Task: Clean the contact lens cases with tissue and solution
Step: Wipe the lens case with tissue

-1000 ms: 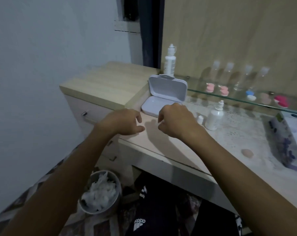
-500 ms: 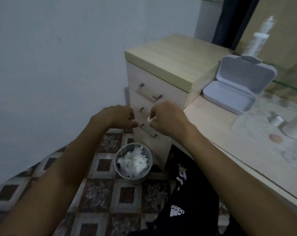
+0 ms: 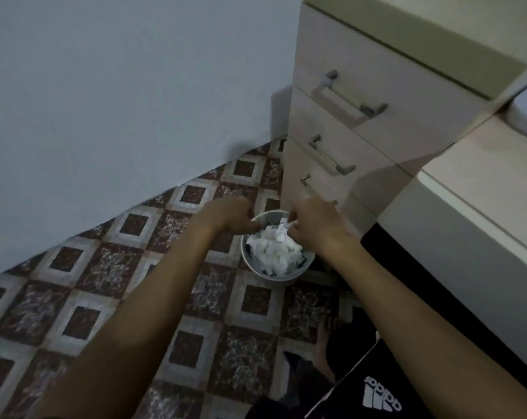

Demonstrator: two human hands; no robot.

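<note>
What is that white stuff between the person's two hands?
In the head view, crumpled white tissues heaped in a small round bin on the tiled floor show between the left hand and right hand.

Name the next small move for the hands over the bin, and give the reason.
Probably open the right hand and drop the white scrap its fingers seem to pinch: both hands hover above the round grey bin, already heaped with crumpled white tissues. The left hand looks curled, contents unclear.

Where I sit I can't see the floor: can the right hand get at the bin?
Probably yes: the right hand hangs just over the rim of the bin, open-topped and full of crumpled tissue, nothing between.
</note>
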